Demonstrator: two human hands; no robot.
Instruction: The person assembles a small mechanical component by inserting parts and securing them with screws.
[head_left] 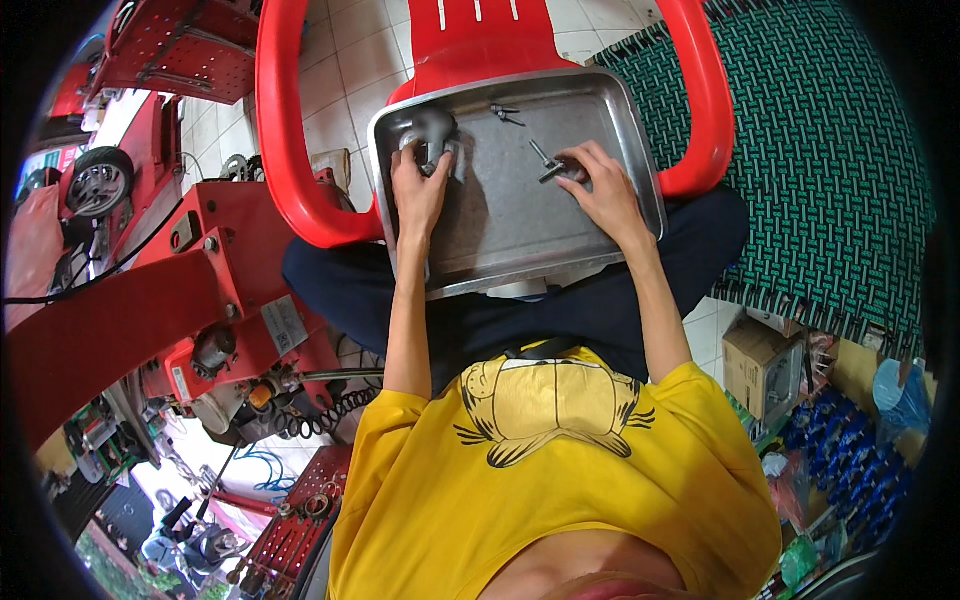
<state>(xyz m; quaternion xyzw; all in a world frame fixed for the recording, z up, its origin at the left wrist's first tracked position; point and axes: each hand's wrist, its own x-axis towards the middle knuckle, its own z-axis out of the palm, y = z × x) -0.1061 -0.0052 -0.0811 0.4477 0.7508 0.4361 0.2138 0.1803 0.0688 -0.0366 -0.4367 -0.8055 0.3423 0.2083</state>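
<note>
A shallow metal tray (510, 235) rests across my lap and a red plastic chair. At its left side my left hand (418, 195) has thumb and fingers closed around a rounded grey metal part (436, 128). Toward the tray's right, my right hand (605, 190) pinches a slim bolt-like metal piece (547, 160) with a crosswise end. Part of that piece is hidden by my fingers. Near the far rim lie a few small bolts (507, 113), apart from both hands.
The red chair (480, 45) has arms curving along both sides of the tray. On the left stands a red machine (255, 260) with hoses. A green woven lounger (800, 150) is at the right, above a cardboard box (757, 365) and blue coil springs (850, 440).
</note>
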